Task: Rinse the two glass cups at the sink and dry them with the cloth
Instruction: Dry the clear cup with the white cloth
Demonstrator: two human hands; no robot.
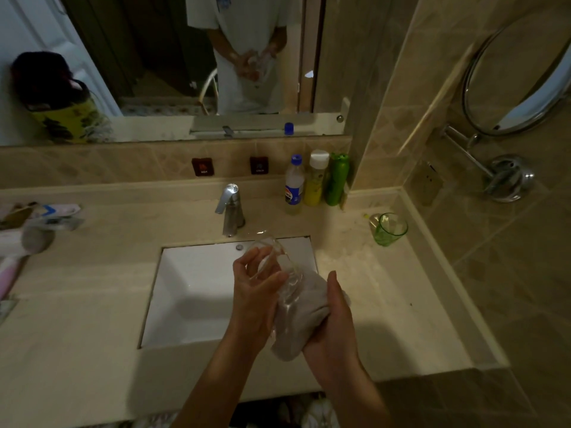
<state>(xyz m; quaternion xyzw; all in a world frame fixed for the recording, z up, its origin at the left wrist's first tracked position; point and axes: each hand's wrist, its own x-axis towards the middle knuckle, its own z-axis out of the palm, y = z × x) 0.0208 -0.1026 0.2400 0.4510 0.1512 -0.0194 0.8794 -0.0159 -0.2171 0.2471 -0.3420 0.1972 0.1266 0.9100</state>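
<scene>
My left hand (255,287) holds a clear glass cup (272,254) tilted on its side over the right edge of the white sink (197,291). Its mouth points away toward the tap. My right hand (335,316) grips a grey cloth (301,316), which is pressed against the base end of the cup. A green glass cup (387,230) stands upright on the counter at the back right, apart from both hands.
A chrome tap (230,210) stands behind the sink. Three bottles (313,180) line the back wall to its right. Toiletries (27,227) lie on the counter's left end. A round mirror on a chrome arm (506,177) projects from the right wall.
</scene>
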